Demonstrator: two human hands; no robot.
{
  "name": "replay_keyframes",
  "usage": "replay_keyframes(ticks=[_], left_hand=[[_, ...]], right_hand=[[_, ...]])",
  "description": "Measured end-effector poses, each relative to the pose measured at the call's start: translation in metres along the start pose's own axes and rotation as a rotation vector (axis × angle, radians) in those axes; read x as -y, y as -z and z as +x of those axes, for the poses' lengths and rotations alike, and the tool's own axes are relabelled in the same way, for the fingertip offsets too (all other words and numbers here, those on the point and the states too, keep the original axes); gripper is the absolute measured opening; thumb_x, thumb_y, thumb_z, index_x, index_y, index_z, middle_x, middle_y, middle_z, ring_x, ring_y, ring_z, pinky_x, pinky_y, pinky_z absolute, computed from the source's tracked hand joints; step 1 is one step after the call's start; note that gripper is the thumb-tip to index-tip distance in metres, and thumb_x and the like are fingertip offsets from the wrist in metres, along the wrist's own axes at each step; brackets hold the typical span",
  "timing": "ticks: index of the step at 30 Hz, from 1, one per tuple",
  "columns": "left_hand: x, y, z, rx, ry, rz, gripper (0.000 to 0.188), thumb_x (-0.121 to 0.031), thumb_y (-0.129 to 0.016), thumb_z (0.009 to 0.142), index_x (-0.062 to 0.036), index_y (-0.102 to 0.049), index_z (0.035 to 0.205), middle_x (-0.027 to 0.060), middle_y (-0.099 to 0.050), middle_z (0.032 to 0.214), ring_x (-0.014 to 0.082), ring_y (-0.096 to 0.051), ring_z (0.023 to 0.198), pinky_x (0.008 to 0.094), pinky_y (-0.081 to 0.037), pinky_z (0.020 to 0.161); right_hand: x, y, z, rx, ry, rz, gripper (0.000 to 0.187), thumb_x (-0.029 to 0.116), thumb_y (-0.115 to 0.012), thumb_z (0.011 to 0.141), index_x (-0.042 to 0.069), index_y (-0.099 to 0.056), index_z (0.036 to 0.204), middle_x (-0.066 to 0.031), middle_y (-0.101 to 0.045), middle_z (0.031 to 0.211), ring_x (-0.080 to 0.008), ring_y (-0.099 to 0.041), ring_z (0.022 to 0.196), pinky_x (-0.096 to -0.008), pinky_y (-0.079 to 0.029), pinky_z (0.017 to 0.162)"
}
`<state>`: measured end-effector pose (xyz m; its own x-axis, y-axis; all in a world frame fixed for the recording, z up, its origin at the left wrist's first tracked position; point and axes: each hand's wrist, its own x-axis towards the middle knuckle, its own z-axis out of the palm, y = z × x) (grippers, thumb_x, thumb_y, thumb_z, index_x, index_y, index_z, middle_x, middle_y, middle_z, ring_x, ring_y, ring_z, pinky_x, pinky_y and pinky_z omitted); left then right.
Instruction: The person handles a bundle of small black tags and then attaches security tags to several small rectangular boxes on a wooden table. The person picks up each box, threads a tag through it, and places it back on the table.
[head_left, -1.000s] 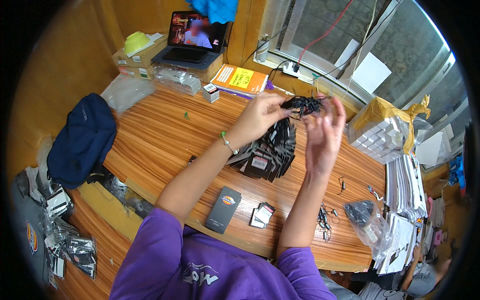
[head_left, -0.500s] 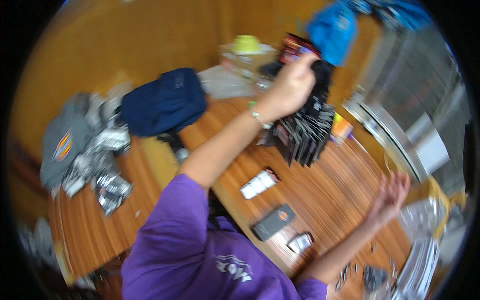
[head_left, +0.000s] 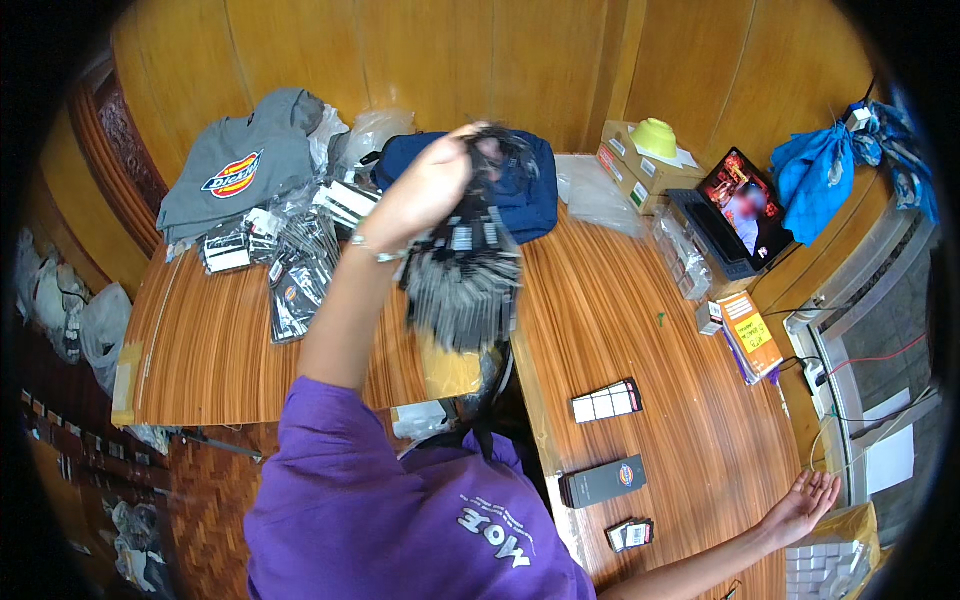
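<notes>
My left hand (head_left: 432, 195) is raised and closed round the top of a thick bunch of black hang tags (head_left: 462, 285). The tags dangle from it, blurred, over the left tabletop and in front of a navy blue bag (head_left: 535, 190). Well away to the right, my right hand (head_left: 803, 507) is palm up with its fingers loosely stretched and nothing in it. On the right tabletop, between my arms, lie a stack of white-faced tags (head_left: 607, 401), a dark grey stack of cards (head_left: 604, 482) and a small pile of tags (head_left: 630, 535).
A grey garment (head_left: 240, 170) and several packs of tags (head_left: 303, 270) lie on the left table. At the back right stand a lit screen (head_left: 745, 208), a cardboard box (head_left: 645, 175) and a yellow-green bowl (head_left: 656, 138). An orange notebook (head_left: 750, 335) lies near the window frame.
The view has turned right. My left hand has carried the bunch of tags from above the right table to above the left one. My right hand stays stretched out to the right.
</notes>
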<state>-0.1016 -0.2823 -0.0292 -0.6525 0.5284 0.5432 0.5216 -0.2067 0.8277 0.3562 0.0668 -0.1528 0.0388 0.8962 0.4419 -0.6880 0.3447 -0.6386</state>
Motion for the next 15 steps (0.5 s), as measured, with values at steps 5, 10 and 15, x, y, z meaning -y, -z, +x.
replay_keyframes(ticks=[5,10,15], left_hand=[[0.035,0.073,0.003,-0.034,0.223,-0.232,0.024,-0.023,-0.044,0.092,-0.0057,-0.044,0.076,0.0007,-0.043,0.068,0.0113,-0.041,0.060,0.0261,-0.037,0.059],[0.100,0.140,0.007,-0.362,0.310,0.038,0.017,-0.001,-0.031,0.080,-0.0010,-0.044,0.091,0.0042,-0.047,0.067,0.0131,-0.045,0.056,0.0264,-0.041,0.055],[0.191,0.210,0.018,-0.613,0.314,0.269,0.016,-0.003,-0.033,0.080,0.0020,-0.042,0.093,0.0077,-0.051,0.067,0.0147,-0.050,0.054,0.0282,-0.044,0.048]], right_hand=[[-0.010,0.010,0.003,-0.008,-0.040,0.010,0.037,0.017,-0.046,0.091,0.001,-0.039,0.123,-0.0095,-0.052,0.104,-0.0202,-0.048,0.098,-0.0374,-0.035,0.092],[-0.011,-0.001,-0.001,-0.010,-0.041,-0.021,0.036,0.015,-0.047,0.090,0.000,-0.039,0.122,-0.0095,-0.055,0.100,-0.0193,-0.051,0.094,-0.0348,-0.039,0.087],[-0.007,0.009,0.002,-0.029,-0.045,-0.043,0.037,0.015,-0.046,0.090,0.000,-0.038,0.123,-0.0095,-0.055,0.099,-0.0194,-0.051,0.093,-0.0349,-0.040,0.086]])
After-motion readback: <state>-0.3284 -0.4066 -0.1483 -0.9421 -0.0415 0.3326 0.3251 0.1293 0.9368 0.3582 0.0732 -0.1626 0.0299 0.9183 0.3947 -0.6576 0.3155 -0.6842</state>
